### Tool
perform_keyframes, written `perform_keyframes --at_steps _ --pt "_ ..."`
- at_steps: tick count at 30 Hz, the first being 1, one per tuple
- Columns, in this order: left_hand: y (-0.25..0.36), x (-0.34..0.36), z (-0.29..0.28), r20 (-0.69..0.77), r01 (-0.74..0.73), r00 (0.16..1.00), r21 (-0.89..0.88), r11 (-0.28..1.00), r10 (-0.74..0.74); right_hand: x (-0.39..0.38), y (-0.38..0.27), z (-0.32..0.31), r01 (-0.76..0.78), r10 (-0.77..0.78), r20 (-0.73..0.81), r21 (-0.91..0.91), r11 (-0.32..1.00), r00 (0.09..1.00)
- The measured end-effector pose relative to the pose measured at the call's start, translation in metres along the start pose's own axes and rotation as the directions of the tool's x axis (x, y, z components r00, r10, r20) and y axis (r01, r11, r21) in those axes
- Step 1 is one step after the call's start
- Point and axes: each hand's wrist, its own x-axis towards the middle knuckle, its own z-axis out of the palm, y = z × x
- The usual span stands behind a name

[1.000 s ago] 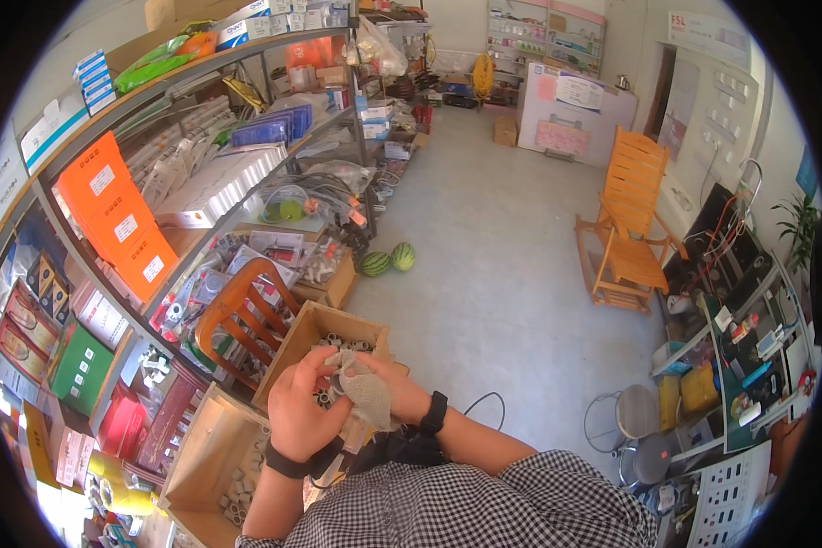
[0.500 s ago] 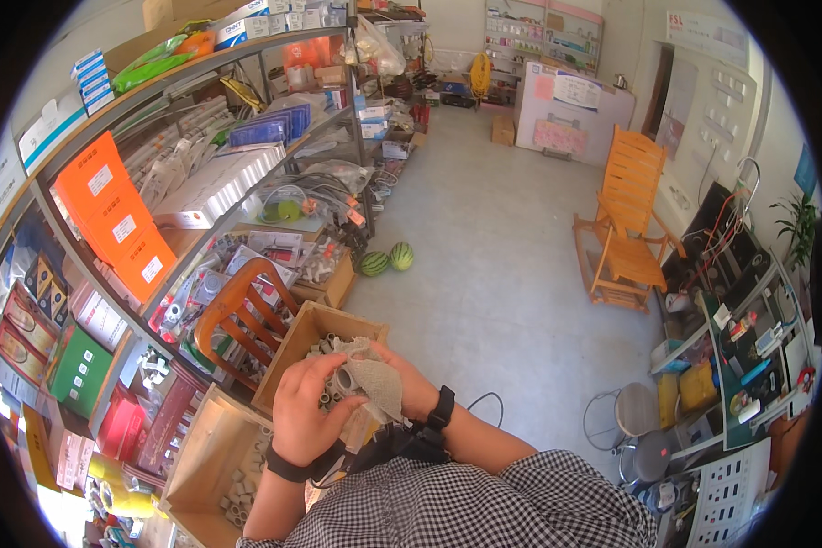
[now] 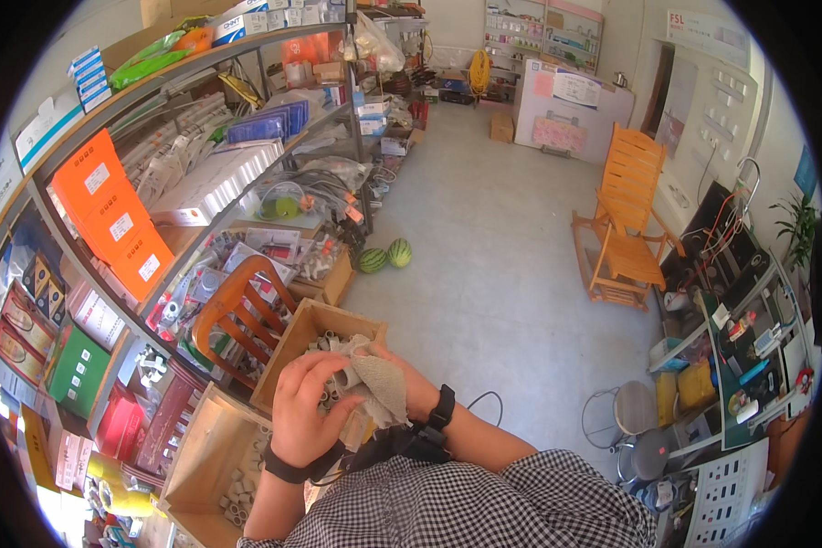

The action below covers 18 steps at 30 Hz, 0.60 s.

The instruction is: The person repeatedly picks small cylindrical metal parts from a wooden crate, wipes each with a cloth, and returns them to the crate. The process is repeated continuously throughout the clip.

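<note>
My hands are together over a wooden crate (image 3: 329, 313) of small pipe fittings. My left hand (image 3: 306, 411) has its fingers curled around a small grey fitting (image 3: 343, 378), partly covered by a beige cloth (image 3: 379, 384). My right hand (image 3: 416, 391), mostly behind the cloth, grips it against the fitting. A second wooden crate (image 3: 184, 479) with more white fittings sits below and left of my left hand.
A wooden chair (image 3: 231, 303) stands beside packed metal shelving (image 3: 128, 310) on the left. Two watermelons (image 3: 385, 256) lie on the floor (image 3: 484, 283). On the right are an orange rocking chair (image 3: 630, 228), round stools (image 3: 632, 413) and a cluttered desk (image 3: 740, 365).
The cloth has shifted right and been turned over the fitting, which showed more plainly half a second ago. My left fingers have shifted their grip; both hands stay over the crate.
</note>
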Motion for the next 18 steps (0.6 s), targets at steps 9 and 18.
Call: perform_keyframes --at_steps 9,18 --pt "-0.002 -0.006 0.002 0.033 0.096 0.995 -0.02 0.995 -0.095 -0.002 0.006 -0.003 0.029 -0.032 -0.047 -0.047 0.998 0.998" --pt "-0.007 -0.011 0.003 -0.135 0.115 0.981 -0.15 0.982 -0.136 0.005 -0.002 0.004 -0.113 0.118 0.003 0.323 0.94 0.993"
